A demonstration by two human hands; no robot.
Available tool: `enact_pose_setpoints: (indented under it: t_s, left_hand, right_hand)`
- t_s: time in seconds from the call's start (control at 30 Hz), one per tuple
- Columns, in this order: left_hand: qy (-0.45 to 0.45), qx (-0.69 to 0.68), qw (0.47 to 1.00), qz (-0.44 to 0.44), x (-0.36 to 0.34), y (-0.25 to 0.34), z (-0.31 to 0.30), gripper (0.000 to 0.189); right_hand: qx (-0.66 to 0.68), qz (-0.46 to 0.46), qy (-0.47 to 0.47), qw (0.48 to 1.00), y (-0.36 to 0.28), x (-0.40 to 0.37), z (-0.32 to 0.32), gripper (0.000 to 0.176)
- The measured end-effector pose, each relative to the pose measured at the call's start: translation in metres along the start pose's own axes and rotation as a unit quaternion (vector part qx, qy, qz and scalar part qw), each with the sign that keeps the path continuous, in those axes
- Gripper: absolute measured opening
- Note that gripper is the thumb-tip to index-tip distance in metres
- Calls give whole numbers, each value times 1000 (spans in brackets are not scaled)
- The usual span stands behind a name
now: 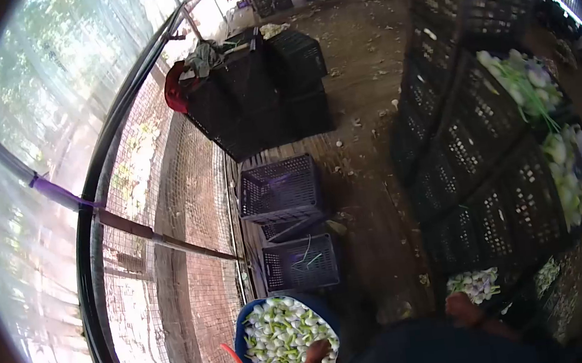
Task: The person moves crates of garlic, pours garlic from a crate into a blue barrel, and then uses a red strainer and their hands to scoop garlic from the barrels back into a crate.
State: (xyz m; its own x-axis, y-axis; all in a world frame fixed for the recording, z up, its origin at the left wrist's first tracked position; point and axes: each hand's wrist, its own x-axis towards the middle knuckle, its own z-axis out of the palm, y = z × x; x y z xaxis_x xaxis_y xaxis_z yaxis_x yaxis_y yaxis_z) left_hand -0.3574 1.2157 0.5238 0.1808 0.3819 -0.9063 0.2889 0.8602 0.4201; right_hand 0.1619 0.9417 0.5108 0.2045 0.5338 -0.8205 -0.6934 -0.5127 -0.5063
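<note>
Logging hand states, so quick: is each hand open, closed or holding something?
Left hand: at the pale bulbs in the blue tub; open or closed, cannot tell.
Right hand: by purple-tinged bulbs; grip cannot be told.

The brown floor [382, 243] carries stacked dark crates [455, 157] and scattered pale scraps [339, 143].

- Daylight glares through the sheeting [21, 110] at left, washing it out.
- Crates [459, 164] at right sit in deep shadow.
- Lens bends straight lines; corners go black.
</note>
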Motion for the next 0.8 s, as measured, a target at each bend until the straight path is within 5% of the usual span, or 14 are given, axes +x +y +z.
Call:
enact_pose_setpoints:
  t_s: [0.1,0.17,0.37,0.43,0.47,0.5,0.53,0.6,0.63,0.7,0.8]
  left_hand:
    - [44,-56,995,71,-8,86,-1,26]
    - [70,-131,984,102,-2,110,-2,28]
    - [148,-186,971,27,-7,112,28,35]
    - [194,-252,948,-27,-19,97,49,22]
    - [205,-112,966,114,-1,26,43,21]
    - [262,40,952,152,-4,5,59,23]
    - [202,-216,954,-42,-29,14,80,28]
    - [236,56,969,53,-71,-10,135,44]
    - [241,46,969,35,-80,-16,156,44]
    - [226,32,973,-14,-91,-25,189,43]
    - [200,21,977,-78,-108,-38,216,42]
  right_hand:
    - [-49,-32,25,998,-65,66,27,11]
    - [-276,-82,101,952,-126,87,80,10]
    - [-302,-102,28,947,-275,206,206,9]
    - [-325,-74,21,942,-311,260,246,8]
    - [-359,-45,6,932,-317,290,267,12]
    - [-390,-22,-9,921,-326,326,288,18]
    - [-395,-7,-17,919,-328,360,302,18]
    - [-667,25,-130,733,-322,413,316,26]
    - [-674,40,-140,724,-320,424,328,26]
    - [-770,-38,-214,600,-305,440,370,32]
    - [-754,19,-283,593,-277,460,408,36]
